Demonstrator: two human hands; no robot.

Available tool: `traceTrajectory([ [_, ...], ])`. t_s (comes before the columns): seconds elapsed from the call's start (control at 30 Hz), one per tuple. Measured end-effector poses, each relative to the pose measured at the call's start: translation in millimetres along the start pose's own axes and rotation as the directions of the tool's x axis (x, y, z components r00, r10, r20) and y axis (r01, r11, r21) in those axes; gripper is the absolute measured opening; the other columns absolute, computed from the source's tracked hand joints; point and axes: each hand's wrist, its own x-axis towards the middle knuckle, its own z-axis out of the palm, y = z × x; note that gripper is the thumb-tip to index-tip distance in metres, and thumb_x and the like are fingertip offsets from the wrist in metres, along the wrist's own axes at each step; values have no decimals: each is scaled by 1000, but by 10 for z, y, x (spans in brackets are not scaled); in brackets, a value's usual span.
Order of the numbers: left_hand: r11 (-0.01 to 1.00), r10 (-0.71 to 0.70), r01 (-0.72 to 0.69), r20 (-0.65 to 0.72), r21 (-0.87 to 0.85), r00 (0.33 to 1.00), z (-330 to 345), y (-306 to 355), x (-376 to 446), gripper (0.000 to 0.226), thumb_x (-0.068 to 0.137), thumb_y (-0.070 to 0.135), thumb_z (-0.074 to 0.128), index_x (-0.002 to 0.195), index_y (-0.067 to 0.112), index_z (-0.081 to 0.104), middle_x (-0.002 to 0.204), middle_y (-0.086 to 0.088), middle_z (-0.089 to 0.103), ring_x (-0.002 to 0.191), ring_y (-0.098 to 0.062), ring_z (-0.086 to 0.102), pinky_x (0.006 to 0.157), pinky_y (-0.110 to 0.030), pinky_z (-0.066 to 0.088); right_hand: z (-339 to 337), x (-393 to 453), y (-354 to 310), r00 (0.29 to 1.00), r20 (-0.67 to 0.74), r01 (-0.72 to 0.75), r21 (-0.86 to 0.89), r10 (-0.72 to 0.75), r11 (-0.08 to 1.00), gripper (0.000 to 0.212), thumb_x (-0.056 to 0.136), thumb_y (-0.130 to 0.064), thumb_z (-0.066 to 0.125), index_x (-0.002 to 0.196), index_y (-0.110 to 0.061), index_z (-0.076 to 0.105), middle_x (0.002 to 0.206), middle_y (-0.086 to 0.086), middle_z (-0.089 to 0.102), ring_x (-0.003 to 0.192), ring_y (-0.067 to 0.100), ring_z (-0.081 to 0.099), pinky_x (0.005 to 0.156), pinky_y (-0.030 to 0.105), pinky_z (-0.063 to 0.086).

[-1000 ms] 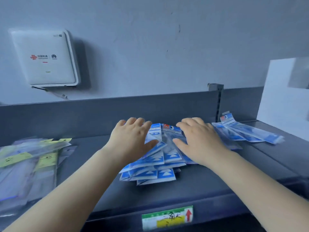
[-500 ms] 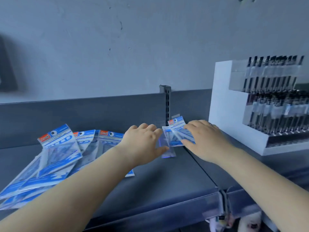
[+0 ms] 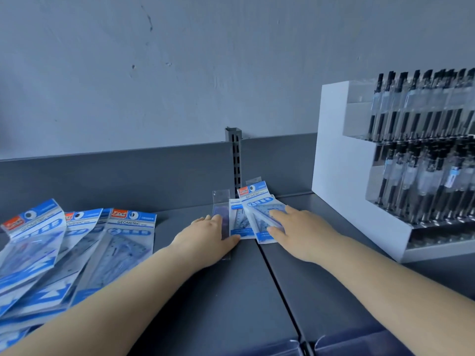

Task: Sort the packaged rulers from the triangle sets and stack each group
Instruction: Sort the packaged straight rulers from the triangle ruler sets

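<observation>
A small pile of blue-and-white packaged triangle sets (image 3: 257, 217) lay near the back edge of the dark grey metal shelf (image 3: 200, 304), beside one narrow clear packaged ruler (image 3: 222, 214). The left hand (image 3: 208, 237) pressed flat on the ruler with fingers spread; the right hand (image 3: 298, 229) rested flat and relaxed on the sets. The slippery packets could slide together and mix, because nothing was pinched. A larger fan of blue triangle packets (image 3: 77, 253) lay toward the left edge.

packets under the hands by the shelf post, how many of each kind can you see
Clear narrow packet, under the left hand: 1
Blue "Geometric" packets, partly overlapped, under the right hand: 2 distinct; more beneath cannot be told
Total visible: 3
</observation>
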Motion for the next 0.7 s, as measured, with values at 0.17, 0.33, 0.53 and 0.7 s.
traceTrajectory([
  [0.17,998,8,-10,-38,-54,999,-21,-25,25,36,94,41,46,117,14,45,106,1,58,96,-21,51,75,-27,38,-8,-1,-46,995,-97,20,40,-16,999,38,95,-36,33,131,-23,39,125,1,46,107,27,47,87,37,41],
  [0.33,997,-41,37,-68,-60,997,-72,-40,26,10,90,21,44,94,13,47,72,2,55,60,-19,53,57,-25,37,2,-10,-87,995,-100,22,62,-16,998,35,94,-35,34,126,-20,42,122,1,46,109,26,45,92,40,41],
  [0.53,984,-82,96,-96,152,992,-144,-18,-36,5,87,11,44,90,15,44,95,-5,58,77,-23,48,65,-27,39,11,-32,-92,996,-86,11,104,-2,995,39,93,-37,36,128,-21,40,125,-1,46,110,27,44,94,39,39],
  [0.7,974,-80,110,-155,199,985,-139,-99,-31,10,84,5,46,85,15,45,92,-5,58,77,-25,50,62,-28,37,-32,-83,-135,980,-195,65,123,-40,990,43,87,-34,46,128,-22,42,128,-2,45,112,25,43,95,37,40],
])
